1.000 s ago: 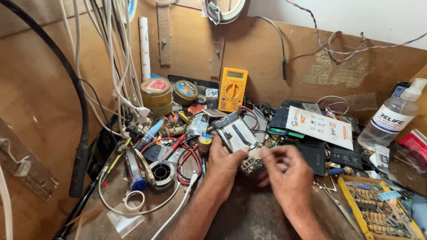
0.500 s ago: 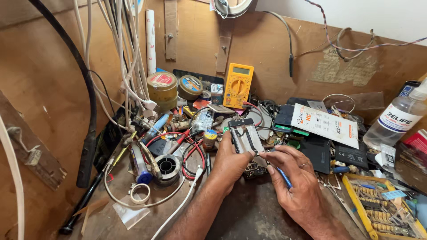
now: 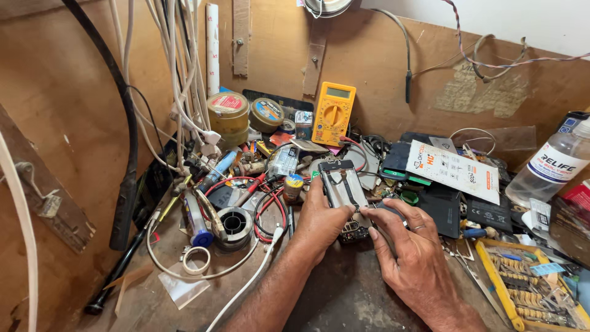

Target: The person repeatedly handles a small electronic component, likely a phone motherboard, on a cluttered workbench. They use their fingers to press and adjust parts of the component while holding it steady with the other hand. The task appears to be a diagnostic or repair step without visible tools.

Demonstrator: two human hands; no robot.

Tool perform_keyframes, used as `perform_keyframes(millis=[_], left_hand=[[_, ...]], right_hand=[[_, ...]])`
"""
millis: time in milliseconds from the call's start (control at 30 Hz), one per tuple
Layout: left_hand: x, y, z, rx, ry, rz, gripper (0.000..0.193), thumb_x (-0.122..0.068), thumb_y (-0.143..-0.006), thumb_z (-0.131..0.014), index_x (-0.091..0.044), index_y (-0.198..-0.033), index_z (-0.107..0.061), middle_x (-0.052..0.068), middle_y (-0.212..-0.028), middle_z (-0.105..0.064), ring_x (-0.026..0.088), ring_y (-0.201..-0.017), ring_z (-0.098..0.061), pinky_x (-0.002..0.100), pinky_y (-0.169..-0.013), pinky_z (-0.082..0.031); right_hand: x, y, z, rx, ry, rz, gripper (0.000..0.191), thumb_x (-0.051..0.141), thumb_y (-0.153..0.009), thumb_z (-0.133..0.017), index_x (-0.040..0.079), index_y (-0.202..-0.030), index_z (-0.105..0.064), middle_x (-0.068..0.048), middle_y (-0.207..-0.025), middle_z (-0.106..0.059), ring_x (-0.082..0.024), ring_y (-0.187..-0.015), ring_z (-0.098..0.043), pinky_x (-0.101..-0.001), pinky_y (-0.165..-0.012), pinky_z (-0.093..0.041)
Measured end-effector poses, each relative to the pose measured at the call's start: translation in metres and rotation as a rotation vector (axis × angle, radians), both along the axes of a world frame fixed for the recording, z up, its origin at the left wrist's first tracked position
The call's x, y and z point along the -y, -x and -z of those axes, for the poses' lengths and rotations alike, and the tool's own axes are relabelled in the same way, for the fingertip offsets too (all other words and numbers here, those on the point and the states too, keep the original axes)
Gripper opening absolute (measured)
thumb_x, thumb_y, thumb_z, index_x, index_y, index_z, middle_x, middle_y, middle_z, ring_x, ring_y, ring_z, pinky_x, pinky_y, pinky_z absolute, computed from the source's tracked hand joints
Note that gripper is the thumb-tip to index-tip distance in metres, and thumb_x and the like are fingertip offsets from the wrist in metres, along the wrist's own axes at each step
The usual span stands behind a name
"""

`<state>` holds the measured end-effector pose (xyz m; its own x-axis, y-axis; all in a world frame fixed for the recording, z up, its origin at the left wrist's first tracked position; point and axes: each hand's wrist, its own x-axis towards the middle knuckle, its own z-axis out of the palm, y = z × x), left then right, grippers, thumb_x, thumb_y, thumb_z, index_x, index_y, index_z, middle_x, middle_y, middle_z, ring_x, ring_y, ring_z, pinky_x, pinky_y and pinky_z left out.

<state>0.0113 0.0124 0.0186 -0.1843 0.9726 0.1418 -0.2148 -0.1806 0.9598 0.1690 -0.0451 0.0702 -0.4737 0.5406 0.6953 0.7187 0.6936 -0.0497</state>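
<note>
An opened phone (image 3: 342, 186) with its back off lies tilted on the cluttered wooden workbench, metal frame and a thin cable showing. My left hand (image 3: 321, 222) grips its lower left edge, thumb on the frame. My right hand (image 3: 413, 253), a ring on one finger, presses its fingertips against the phone's lower right corner by a small dark part. The blue-handled tool seen earlier is hidden, so I cannot tell if the right hand still holds it.
A yellow multimeter (image 3: 333, 114) leans on the back wall beside two tape rolls (image 3: 228, 112). A solder spool (image 3: 234, 224), red and white wires, a clear liquid bottle (image 3: 552, 163), a printed white packet (image 3: 453, 170) and a yellow parts tray (image 3: 530, 288) surround the hands.
The view shifted slightly down and left. My right hand has come in against the phone's lower corner, and the blue tool visible half a second ago is out of sight.
</note>
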Motion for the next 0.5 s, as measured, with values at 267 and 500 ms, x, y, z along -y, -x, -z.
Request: perform_keyframes(millis=[267,500], left_hand=[[0.0014,0.0001,-0.0039,-0.046,0.043,-0.027,0.078,-0.001,-0.073,-0.072,0.001,-0.144,-0.042,0.014,-0.124,-0.068,0.019,-0.109,-0.069,0.031,-0.090,-0.055],[0.0015,-0.0036,-0.0032,0.021,0.049,-0.024,0.085,-0.001,-0.073,-0.071,0.002,-0.149,-0.033,0.016,-0.125,-0.067,0.021,-0.110,-0.068,0.031,-0.088,-0.056]], right_hand=[[0.0031,0.0019,0.0008,0.007,-0.013,0.055,0.036,0.015,-0.086,-0.070,0.010,-0.121,-0.066,-0.016,-0.117,-0.069,-0.033,-0.119,-0.056,-0.0470,-0.103,-0.040],[0.0062,0.0061,0.0019,-0.018,0.024,0.050,0.037,0.016,-0.089,-0.068,0.009,-0.124,-0.064,-0.012,-0.111,-0.071,-0.031,-0.121,-0.058,-0.0463,-0.104,-0.040]])
